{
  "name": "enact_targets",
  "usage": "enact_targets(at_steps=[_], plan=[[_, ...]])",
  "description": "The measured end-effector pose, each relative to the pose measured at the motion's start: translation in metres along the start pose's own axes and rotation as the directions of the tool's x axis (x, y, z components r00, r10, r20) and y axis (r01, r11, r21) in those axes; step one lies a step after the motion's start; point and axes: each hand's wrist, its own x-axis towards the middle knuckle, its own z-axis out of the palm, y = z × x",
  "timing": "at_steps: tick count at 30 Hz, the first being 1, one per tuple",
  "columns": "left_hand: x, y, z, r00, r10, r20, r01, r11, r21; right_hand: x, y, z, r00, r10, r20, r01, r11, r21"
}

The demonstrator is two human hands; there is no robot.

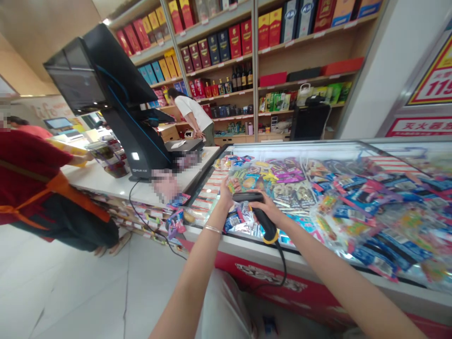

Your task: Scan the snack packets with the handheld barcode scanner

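My right hand (265, 205) is wrapped round a black barcode scanner (265, 225) with a yellow handle end. Its cable hangs down in front of the freezer. The scanner's head points left, toward my left hand (228, 193). Between my left fingers is a small yellow-green packet (231, 187), too small to read. Both hands are above a glass-topped chest freezer (212, 188) covered with packaged snacks. Close beyond my hands are purple packets (287, 170). Blue-and-pink packets (356, 197) lie heaped to the right.
A white counter (88, 176) on the left bears a black checkout terminal (130, 103), its cable hanging down the front. Beside it stands a person in a red top (24, 165). Another person in white (194, 113) bends near shelves of boxes. A blue packet (270, 325) lies on the floor.
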Motion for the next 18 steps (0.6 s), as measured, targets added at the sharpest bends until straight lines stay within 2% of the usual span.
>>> enact_targets(at_steps=[4,8,18], plan=[[0.003,0.003,-0.011,0.996,-0.028,0.081,0.035,0.996,-0.082,0.002,0.002,-0.002,1.000,0.009,-0.024,-0.009,1.000,-0.011],[0.004,0.010,-0.019,0.997,-0.035,0.075,0.043,0.994,-0.100,0.003,0.002,-0.004,0.999,0.013,-0.039,-0.014,1.000,-0.022],[0.004,0.012,-0.016,0.989,-0.110,0.097,0.124,0.981,-0.147,0.001,0.002,-0.004,0.999,0.037,0.016,-0.036,0.997,-0.072]])
